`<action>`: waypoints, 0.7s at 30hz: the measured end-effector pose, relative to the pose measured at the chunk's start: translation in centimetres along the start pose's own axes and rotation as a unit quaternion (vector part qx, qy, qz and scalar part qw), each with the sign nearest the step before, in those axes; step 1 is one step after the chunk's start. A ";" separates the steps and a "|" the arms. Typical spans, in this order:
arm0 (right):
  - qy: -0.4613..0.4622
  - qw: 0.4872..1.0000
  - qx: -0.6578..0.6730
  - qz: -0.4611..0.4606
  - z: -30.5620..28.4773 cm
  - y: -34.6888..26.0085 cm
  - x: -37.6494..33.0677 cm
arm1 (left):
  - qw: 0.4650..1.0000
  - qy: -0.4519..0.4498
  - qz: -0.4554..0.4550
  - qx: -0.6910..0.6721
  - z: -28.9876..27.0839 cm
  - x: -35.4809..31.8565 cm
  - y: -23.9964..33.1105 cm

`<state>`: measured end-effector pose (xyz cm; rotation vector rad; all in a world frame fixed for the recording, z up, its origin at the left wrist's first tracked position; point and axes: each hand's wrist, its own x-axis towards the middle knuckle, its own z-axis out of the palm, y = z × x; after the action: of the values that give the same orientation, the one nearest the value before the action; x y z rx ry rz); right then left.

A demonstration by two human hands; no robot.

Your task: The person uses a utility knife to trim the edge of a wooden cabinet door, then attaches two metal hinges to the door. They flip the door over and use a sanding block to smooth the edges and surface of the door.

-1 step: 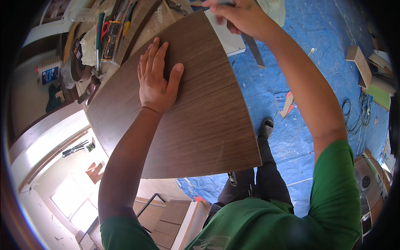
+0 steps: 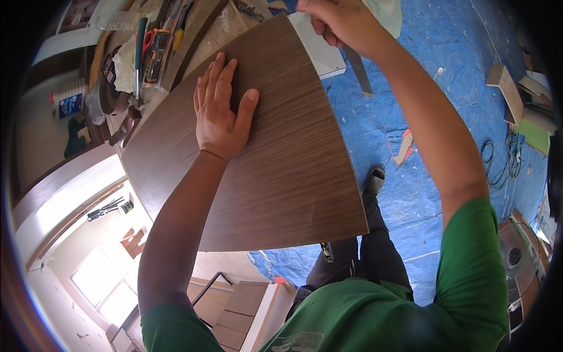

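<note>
A broad brown wood-grain panel (image 2: 281, 170) lies in front of me. My left hand (image 2: 224, 111) is open, palm down on its upper part, with the fingers spread. Past the panel's far right corner is my right hand (image 2: 343, 23), its fingers curled closed at the top edge of the picture. What they hold, if anything, is hidden. Under that hand a white board (image 2: 319, 50) sticks out beside the panel. A narrow dark strip (image 2: 358, 70) reaches down from beneath the hand; I cannot tell whether it touches it.
Hand tools, among them a green-handled one (image 2: 141, 44) and red scissors (image 2: 148, 41), lie at the far left. A blue tarp (image 2: 422, 100) covers the floor at right. On it are a red-edged piece (image 2: 404, 146), a coiled cable (image 2: 512, 155) and wood offcuts (image 2: 505, 91).
My right hand has shifted slightly and its fingers have curled in. A greyish bit seen by its fingers before is out of sight. The left hand and panel stay put.
</note>
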<state>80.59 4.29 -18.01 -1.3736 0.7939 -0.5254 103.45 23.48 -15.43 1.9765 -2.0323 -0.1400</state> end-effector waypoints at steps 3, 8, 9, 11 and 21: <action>0.075 0.995 0.056 0.031 -0.3 -0.3 -0.5 | 1.000 0.001 0.001 0.001 0.0 0.1 0.1; 0.079 0.997 0.026 0.000 0.6 2.0 0.3 | 1.000 0.003 0.002 0.005 0.3 0.2 -0.2; 0.073 0.997 0.036 -0.010 0.9 2.7 0.7 | 1.000 0.004 0.002 0.004 0.4 0.4 -0.3; 0.060 0.996 0.058 -0.028 1.6 4.4 1.7 | 1.000 0.004 0.001 0.000 0.4 0.6 -0.3; 0.133 0.957 -0.100 -0.239 3.1 4.7 0.7 | 1.000 0.009 0.007 -0.006 0.6 0.6 -0.6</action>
<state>82.88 6.47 -22.77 -1.7184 0.7413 -1.0486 103.80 22.77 -16.11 1.9495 -2.0290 -0.1294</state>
